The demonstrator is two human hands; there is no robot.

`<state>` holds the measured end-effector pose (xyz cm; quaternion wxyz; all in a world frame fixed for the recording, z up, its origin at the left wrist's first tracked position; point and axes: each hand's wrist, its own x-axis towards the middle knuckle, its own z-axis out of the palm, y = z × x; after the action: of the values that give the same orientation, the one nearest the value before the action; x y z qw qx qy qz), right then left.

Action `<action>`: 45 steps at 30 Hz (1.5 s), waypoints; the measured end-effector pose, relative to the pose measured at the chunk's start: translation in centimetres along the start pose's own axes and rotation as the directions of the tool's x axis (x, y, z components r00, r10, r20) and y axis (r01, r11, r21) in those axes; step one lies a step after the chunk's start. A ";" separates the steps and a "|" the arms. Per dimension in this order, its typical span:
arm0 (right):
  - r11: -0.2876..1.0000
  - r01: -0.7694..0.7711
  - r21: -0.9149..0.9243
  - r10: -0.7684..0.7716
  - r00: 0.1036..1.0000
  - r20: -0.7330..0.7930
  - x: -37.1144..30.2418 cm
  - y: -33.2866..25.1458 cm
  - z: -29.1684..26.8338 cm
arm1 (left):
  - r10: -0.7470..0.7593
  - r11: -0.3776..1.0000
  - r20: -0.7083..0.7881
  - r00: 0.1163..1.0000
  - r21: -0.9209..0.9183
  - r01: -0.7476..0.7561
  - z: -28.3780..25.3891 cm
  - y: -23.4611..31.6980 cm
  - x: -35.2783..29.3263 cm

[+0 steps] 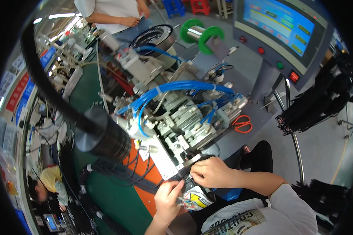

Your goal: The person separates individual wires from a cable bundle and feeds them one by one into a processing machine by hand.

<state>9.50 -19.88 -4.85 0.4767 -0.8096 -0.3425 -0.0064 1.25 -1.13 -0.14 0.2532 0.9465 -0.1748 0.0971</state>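
Observation:
My left hand [168, 199] is at the front edge of a metal bench machine [184, 123], with thumb and fingers pinched together. Whatever they hold is too small to make out. To its right, my right hand [211, 172] curls its fingertips down onto the machine's dark front part [187, 181], and its pinch hides what lies inside. Just below both hands sits a rounded holder with a yellow and white label [202, 197]. Small coloured bits show at its left side, close to my left fingers.
Black cable bundles [123, 174] lie left on the orange and green bench top. Red-handled scissors [242, 124] rest right of the machine. A control screen [280, 23], a green spool [211, 39] and hanging black cables [317, 102] surround it. A person [110, 15] stands beyond.

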 end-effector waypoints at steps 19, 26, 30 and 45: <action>0.884 0.210 0.418 -0.280 0.953 0.115 -1.3 -3.2 0.8 | -0.152 0.988 -0.105 0.983 0.009 0.153 0.5 -1.7 -2.3; 0.845 -0.112 0.523 0.032 0.987 0.160 -1.2 -2.9 0.2 | -0.123 0.977 -0.133 0.983 -0.190 0.097 -1.2 -1.4 -3.8; 0.730 -0.255 0.634 0.121 0.961 0.247 -1.6 -2.5 -0.5 | -0.049 0.969 -0.153 0.987 -0.245 0.010 -0.2 1.5 -1.1; 0.929 0.057 0.366 -0.004 0.990 -0.144 -1.3 -3.5 0.9 | -0.053 0.977 -0.007 0.999 -0.209 0.051 0.2 1.4 -0.2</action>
<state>6.23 -18.83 -3.10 0.6430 -0.6977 -0.3156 -0.0067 0.56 -2.28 0.21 0.3546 0.9184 -0.1577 0.0774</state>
